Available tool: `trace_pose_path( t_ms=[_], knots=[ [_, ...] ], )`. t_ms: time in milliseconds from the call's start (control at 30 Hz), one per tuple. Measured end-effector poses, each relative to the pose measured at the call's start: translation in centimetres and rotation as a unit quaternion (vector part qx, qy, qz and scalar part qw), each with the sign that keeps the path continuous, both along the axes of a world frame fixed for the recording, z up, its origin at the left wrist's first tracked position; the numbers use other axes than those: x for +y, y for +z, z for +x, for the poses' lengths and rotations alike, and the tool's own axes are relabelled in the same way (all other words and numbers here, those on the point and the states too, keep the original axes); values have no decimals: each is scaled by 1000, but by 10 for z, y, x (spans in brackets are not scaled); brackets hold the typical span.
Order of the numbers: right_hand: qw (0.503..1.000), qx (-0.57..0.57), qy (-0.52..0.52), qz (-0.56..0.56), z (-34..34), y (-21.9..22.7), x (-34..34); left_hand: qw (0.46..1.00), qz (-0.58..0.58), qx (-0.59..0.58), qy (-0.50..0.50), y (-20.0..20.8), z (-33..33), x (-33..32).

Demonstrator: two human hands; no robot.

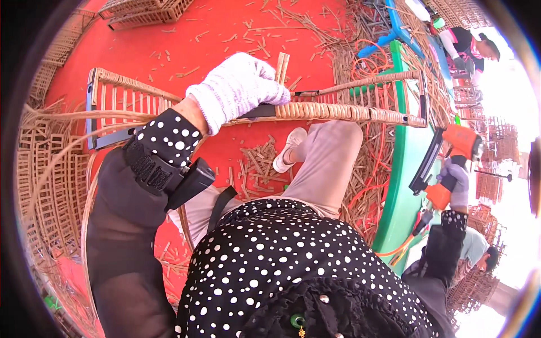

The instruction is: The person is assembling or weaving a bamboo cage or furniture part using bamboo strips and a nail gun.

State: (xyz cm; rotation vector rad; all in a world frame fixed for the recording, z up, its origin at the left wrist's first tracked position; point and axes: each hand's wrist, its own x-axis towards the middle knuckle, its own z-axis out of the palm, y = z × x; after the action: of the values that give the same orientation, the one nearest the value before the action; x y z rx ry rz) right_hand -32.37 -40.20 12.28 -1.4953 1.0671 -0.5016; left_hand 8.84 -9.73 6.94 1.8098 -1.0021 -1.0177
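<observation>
Woven brown frame (338,111) at the left hand (239,87), spreading to both sides of it. Left hand gloved, curled around the bar; strip ends (282,67) jut up beside its fingers. Right hand (459,183) grips an orange nail gun (463,139). Green bench (401,169) between the hands; scraps (265,163) on red floor (169,36) beyond the left.

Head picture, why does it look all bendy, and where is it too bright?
Head view: the fisheye lens bends the edge of the green table, and the corners go black; head view: white glare washes out the background right of the orange nail gun.
</observation>
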Motion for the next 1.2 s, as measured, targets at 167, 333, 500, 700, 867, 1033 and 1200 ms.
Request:
trace_pose_path(
  t_ms=[167, 333, 500, 700, 867, 1033, 1200],
  knots=[
    [991, -17, 127, -38, 87, 69, 120, 999, -16, 44, 25, -6, -6, -6],
    [943, 195, 269, -12, 141, 77, 177, 997, -42, -57, -12, -4, -2, -2],
    [925, 205, 309, -79, 160, 58, 201, 988, -115, -99, -41, -1, -5, 1],
    [885, 236, 394, -79, 163, 56, 193, 988, -103, -104, -44, -1, -4, 4],
    [898, 203, 380, -85, 169, 59, 202, 984, -98, -136, -65, -6, -2, -4],
    [876, 216, 417, -110, 178, 65, 208, 983, -100, -147, -44, -6, 0, 6],
    [828, 294, 441, -182, 191, 71, 204, 983, -151, -89, -46, -23, -3, -6]
  ],
)
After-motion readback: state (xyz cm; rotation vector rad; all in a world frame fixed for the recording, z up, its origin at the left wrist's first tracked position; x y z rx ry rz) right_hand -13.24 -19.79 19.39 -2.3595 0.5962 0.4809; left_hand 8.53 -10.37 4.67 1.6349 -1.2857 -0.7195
